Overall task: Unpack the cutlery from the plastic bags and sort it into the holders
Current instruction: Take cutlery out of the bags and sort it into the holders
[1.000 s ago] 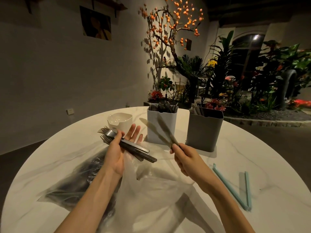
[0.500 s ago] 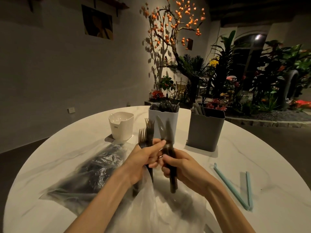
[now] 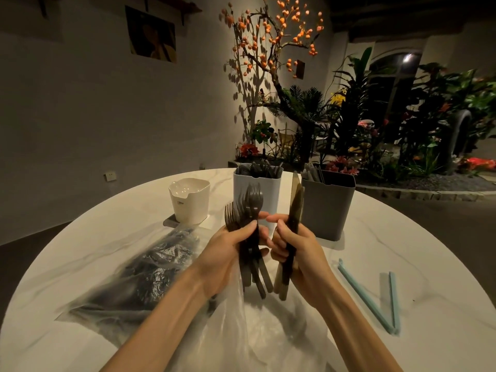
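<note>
My left hand grips a bundle of dark plastic forks, tines up. My right hand grips a few dark plastic knives, blades up. Both hands are close together above a clear plastic bag at the table's near edge. A second plastic bag with dark cutlery inside lies to the left. Behind my hands stand a white holder with dark cutlery and a grey holder with pale handles showing. A small white holder stands at the back left.
The round white marble table carries two pale blue bag clips at the right. Plants, a tree with orange fruit and a wall lie beyond the table's far edge.
My left hand turned the forks from lying sideways to upright and came in beside my right hand. My right hand brought the knives upright and shifted slightly right.
</note>
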Tool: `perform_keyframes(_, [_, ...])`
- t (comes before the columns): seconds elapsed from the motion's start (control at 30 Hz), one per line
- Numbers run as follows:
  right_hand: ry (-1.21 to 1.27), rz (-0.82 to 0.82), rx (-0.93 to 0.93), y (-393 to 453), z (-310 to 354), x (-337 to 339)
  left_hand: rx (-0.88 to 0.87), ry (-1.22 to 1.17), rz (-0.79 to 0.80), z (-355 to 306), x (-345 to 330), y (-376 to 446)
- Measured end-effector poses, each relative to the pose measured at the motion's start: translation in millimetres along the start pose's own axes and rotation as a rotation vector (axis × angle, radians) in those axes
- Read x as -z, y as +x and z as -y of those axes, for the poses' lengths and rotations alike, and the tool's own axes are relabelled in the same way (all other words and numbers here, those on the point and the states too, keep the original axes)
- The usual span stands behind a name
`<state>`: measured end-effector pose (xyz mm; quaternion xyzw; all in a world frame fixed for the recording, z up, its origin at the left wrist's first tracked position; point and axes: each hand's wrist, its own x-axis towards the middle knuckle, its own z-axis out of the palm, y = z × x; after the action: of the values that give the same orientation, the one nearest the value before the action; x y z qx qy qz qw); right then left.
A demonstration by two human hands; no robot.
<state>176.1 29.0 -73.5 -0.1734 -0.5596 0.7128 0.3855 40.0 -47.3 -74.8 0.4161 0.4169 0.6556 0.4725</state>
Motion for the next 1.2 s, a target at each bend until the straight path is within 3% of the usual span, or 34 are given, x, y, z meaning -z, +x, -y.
perform_keyframes(0.17, [-0.083, -0.055, 0.055, -2, 2, 0, -0.049, 0.068, -0.095, 2, -5, -2])
perform_keyframes(0.53, [-0.24, -0.22, 0.116, -4, 0, 1, 0.002, 0.35, -0.007, 19, -16, -6])
perform_keyframes(0.63, [-0.265, -0.173, 0.093, -5, 4, 2, -0.021, 0.318, -0.077, 17, -24, -7])
perform_keyframes(0.73, [-0.218, -0.124, 0.052, -4, 4, 0, -0.178, 0.219, -0.205, 10, -30, -4])
perform_keyframes(0.83, [-0.15, -0.102, 0.011, -3, 4, 0, -0.349, 0.214, -0.235, -2, -29, -3])
perform_keyframes(0.93, [-0.127, -0.096, 0.006, -5, 5, -1, -0.396, 0.173, -0.259, -19, -34, -4])
perform_keyframes(1.07, [-0.082, -0.104, -0.016, -7, 10, 2, -0.405, 0.201, -0.237, -42, -42, 5])
perform_keyframes(1.2, [0.071, -0.211, 0.104, -10, 25, 7, -0.381, 0.119, -0.115, -70, -50, 12])
